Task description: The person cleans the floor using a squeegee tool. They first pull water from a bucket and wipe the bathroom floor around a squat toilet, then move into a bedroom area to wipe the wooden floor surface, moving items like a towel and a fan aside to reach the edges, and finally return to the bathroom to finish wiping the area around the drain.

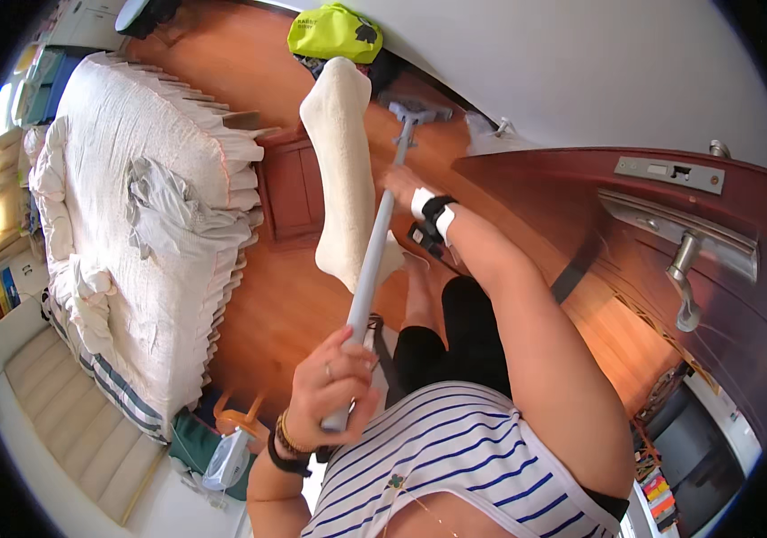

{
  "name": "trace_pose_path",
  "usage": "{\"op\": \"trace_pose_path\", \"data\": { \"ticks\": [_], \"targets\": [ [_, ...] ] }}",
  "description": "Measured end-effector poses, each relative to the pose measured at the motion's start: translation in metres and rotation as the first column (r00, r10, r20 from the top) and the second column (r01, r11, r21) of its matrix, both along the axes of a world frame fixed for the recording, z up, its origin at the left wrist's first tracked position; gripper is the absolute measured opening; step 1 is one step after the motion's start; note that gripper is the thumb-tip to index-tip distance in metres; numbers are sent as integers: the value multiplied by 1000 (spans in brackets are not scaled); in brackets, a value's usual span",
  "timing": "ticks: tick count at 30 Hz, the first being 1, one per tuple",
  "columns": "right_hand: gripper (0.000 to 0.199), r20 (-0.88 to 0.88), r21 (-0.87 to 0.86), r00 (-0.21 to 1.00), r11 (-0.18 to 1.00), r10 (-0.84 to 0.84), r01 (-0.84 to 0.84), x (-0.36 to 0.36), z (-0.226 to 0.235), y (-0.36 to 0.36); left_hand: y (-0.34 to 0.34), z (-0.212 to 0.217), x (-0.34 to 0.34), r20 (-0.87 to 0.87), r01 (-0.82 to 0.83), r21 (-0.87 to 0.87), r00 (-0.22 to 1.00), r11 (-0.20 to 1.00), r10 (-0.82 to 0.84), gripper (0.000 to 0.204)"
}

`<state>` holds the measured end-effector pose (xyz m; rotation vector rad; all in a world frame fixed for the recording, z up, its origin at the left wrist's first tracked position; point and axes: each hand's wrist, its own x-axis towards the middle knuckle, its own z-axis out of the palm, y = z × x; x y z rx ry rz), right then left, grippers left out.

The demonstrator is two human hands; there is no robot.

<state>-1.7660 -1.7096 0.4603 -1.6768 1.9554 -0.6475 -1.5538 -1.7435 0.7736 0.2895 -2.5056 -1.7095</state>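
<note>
Fingers of both hands grip a grey pole; a lime bag bears lettering.

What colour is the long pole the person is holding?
The pole is light grey; it shows best in the head view.

Bare floor shows between the bed and the pole, giving room ahead and left of the left hand; higher up, the cream bolster blocks that side, its lower end passing behind the pole, and a red wooden panel stands left of it; the legs fill the space right of the pole's near half; another floor strip lies open between the right hand and the door; beyond the mop head, the wall bars the way.
</note>
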Motion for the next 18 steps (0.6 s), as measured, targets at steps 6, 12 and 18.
{"op": "trace_pose_path", "data": {
  "ticks": [6, 12, 18],
  "targets": [
    [21, 410, 3, 898, 984, 159, -176, 122, 17, 89, 44, 84, 24, 184, -2, -24, 983, 1000, 7, 16],
    [17, 273, -16, 929, 966, 251, -257, 105, 47, 102, 73, 90, 34, -18, -237, 41, 971, 971, 238, 16],
    [15, 198, 60, 978, 997, -64, 53, 112, 3, 140, 107, 49, 51, -59, -391, 256, 907, 884, 418, 13]
  ]
}}
